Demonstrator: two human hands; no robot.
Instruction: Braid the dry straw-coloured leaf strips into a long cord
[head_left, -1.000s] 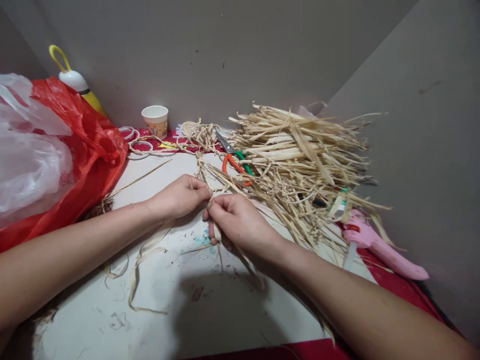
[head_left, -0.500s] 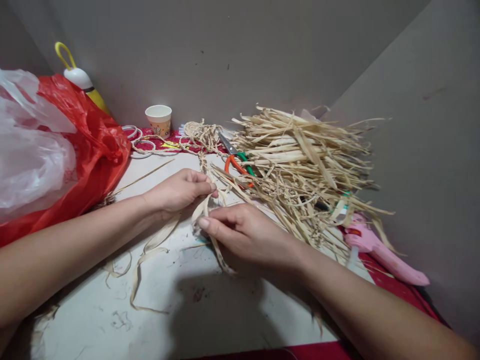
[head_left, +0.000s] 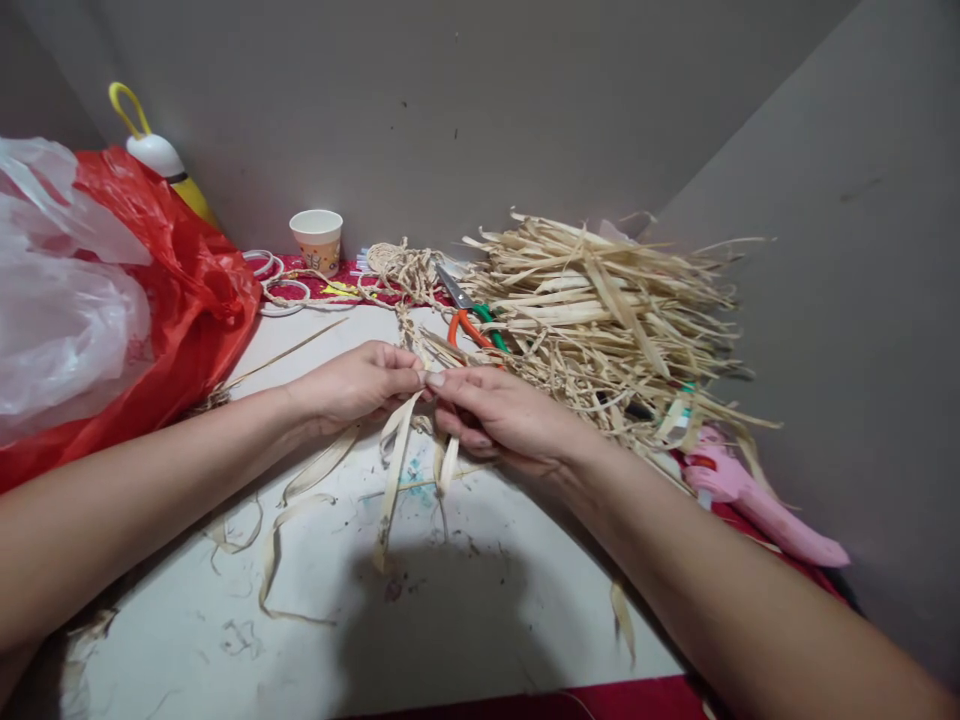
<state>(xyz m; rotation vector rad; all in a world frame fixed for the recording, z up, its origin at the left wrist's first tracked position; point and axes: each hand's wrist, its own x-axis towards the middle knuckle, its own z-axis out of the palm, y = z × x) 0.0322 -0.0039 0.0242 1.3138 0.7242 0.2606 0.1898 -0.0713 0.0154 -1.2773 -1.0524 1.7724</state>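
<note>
My left hand [head_left: 364, 382] pinches pale dry plant strips at the near end of a braided cord [head_left: 406, 330]. Touching its fingertips, my right hand [head_left: 499, 410] is closed on the strips too, thumb and forefinger pressed together. Loose strip ends [head_left: 395, 480] hang below both hands over the white board [head_left: 300, 660]. The braid runs away from the hands toward a coiled tangle of cord [head_left: 409, 270]. Scissors [head_left: 472, 318] with orange and green handles lie beyond my right hand, beside a large pile of dry strips [head_left: 600, 310].
Red and white plastic bags [head_left: 202, 300] fill the left side, with a yellow and white bottle [head_left: 161, 160] behind. A paper cup [head_left: 317, 242] and white rings [head_left: 289, 298] are at the back. On the right lies a pink glue gun [head_left: 757, 500].
My right hand has moved up and away from me to meet my left fingertips. The hanging strip ends have shifted. My left hand has stayed nearly in place.
</note>
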